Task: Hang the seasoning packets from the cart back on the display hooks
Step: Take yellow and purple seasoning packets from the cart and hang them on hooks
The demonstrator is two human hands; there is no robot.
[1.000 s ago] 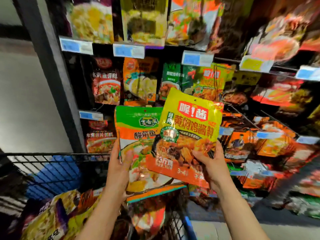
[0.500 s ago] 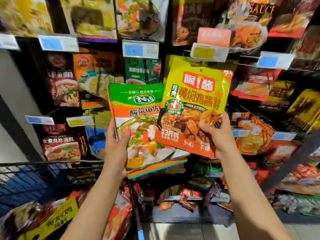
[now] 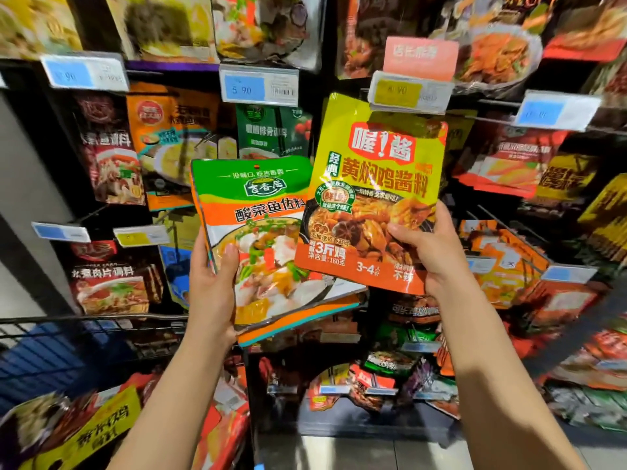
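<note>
My right hand (image 3: 432,254) grips the lower right corner of a yellow and orange seasoning packet (image 3: 376,184), held upright in front of the display. Its top edge sits just under a yellow price tag (image 3: 405,93) at the end of a hook. My left hand (image 3: 212,283) holds a stack of packets by the left edge; the front one is a green and orange packet (image 3: 251,212), with further packets behind it showing at the bottom. The yellow packet overlaps the right side of the green one.
The display wall (image 3: 332,35) is dense with hanging packets and price tags (image 3: 259,86) on hook ends. The wire cart (image 3: 84,330) stands at lower left, holding several more packets (image 3: 98,425). A grey wall lies at far left, floor tiles at the bottom.
Both hands have lifted slightly and the yellow packet has risen toward the yellow price tag. The view has shifted right, away from the cart.
</note>
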